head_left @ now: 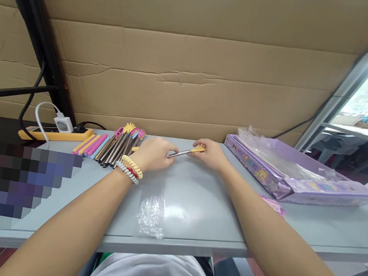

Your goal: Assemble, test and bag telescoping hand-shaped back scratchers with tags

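Observation:
A back scratcher (183, 153) with a thin metal rod and a yellow claw-shaped head is held above the table between both hands. My left hand (156, 153) is closed around its handle end, and a bit of yellow shows past the fingers. With closed fingers, my right hand (212, 154) grips the yellow head. Just left of my left hand lies a row of similar metal-rod back scratchers (119, 143) with yellow and pink heads. Beside them are several coloured handles (91, 144) in pink, yellow and blue. Clear plastic sleeves (151, 216) lie near the table's front edge.
A purple printed box (272, 178) with clear plastic in it stands on the right, a small pink packet (273, 205) by its near corner. At the left are a yellow power strip (57, 134), a white charger (64, 124) and cables. Cardboard (191, 54) walls the back.

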A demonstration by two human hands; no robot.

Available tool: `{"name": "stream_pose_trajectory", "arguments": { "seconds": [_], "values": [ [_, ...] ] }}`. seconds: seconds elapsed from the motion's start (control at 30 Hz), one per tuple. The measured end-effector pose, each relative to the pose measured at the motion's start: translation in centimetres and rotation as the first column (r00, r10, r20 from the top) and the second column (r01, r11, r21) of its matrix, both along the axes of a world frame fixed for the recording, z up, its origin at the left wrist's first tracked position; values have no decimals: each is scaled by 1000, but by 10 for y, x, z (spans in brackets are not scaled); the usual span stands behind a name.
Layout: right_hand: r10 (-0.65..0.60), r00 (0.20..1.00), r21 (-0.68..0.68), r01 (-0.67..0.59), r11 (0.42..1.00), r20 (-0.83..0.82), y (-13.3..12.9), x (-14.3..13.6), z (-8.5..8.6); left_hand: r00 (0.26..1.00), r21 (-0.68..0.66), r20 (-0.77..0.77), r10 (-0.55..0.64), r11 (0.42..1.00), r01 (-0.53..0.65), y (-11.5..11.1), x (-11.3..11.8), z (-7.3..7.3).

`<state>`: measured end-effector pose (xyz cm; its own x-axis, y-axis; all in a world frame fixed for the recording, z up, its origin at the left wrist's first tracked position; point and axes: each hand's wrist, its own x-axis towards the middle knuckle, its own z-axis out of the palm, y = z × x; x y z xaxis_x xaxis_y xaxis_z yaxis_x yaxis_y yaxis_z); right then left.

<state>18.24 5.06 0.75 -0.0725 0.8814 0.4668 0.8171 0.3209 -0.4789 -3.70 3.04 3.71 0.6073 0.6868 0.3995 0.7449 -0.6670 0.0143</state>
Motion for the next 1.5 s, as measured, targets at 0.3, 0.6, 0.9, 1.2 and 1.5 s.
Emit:
{"name": "stream_pose_trajectory", "arguments": {
  "seconds": [0.3,0.6,0.9,1.2,1.5],
  "values": [
    [56,997,306,-69,950,51,-2,-9,-1,999,19,4,53,998,-53,-2,2,2],
    [136,988,98,-143,985,77,-5,-18,-4,995,106,-68,70,992,-63,-7,7,3],
    [56,998,37,-56,998,-7,-5,-12,-3,790,4,84,608,792,-610,6,-33,34],
    [131,990,-169,-121,978,48,-6,-16,-7,552,-200,85,830,557,-806,34,-79,27],
    [164,982,-303,-127,944,98,-9,-17,-5,545,-227,176,820,573,-787,33,-85,33]
  ]
}}
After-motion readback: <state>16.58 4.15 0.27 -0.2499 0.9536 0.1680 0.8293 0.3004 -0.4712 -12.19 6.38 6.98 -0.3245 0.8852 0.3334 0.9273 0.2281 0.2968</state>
